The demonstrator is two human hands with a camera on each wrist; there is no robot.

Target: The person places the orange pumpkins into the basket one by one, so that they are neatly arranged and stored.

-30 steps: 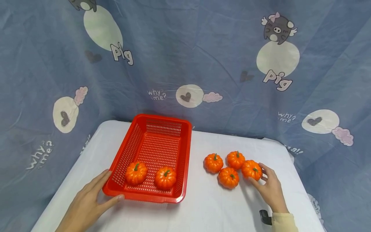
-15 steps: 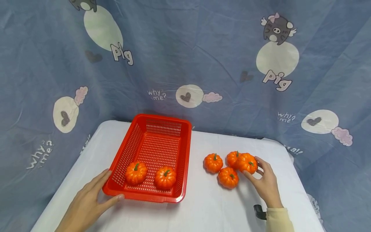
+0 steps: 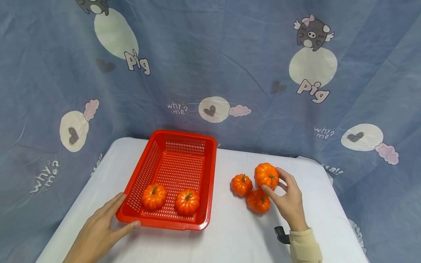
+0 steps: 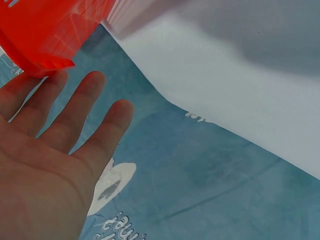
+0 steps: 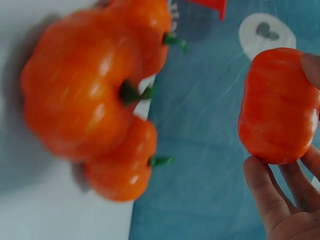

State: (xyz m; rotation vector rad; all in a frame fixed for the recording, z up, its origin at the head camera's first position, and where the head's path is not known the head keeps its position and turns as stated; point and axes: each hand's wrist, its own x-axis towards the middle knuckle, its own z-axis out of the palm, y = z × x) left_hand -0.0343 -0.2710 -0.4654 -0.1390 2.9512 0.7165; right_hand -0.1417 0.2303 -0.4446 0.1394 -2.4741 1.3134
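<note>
Left hand: the bare left hand [image 3: 98, 229] spreads its straight fingers at the near left corner of the basket, thumb set apart by the near rim; in the left wrist view a fingertip meets the red rim.
Basket: a red plastic rectangular basket [image 3: 164, 222] with perforated walls and floor stands on the white-covered counter [image 3: 230, 239], its long axis running from near to far, the far end slanting slightly right.
Pumpkins inside: two glossy orange ribbed pumpkins sit apart in the near half, the left basket pumpkin [image 3: 154, 198] with its green stem up, the right basket pumpkin [image 3: 186, 203] with its stem leaning to the far right.
Pumpkins outside: right of the basket rest the outer pumpkin [image 3: 241, 186], stem up, and the near pumpkin [image 3: 258, 203], stem leaning right; the right wrist view shows a third, which the raised one hides from the head camera.
Held pumpkin: a matching orange held pumpkin [image 3: 265, 174] hangs above the counter, apart from those below, tipped so its stem points right and toward the person; its wide axis lies across the grip.
Right hand: the bare right hand [image 3: 289, 200] pinches that pumpkin's girth between thumb and fingers, below a beige sleeve [image 3: 306, 246].
</note>
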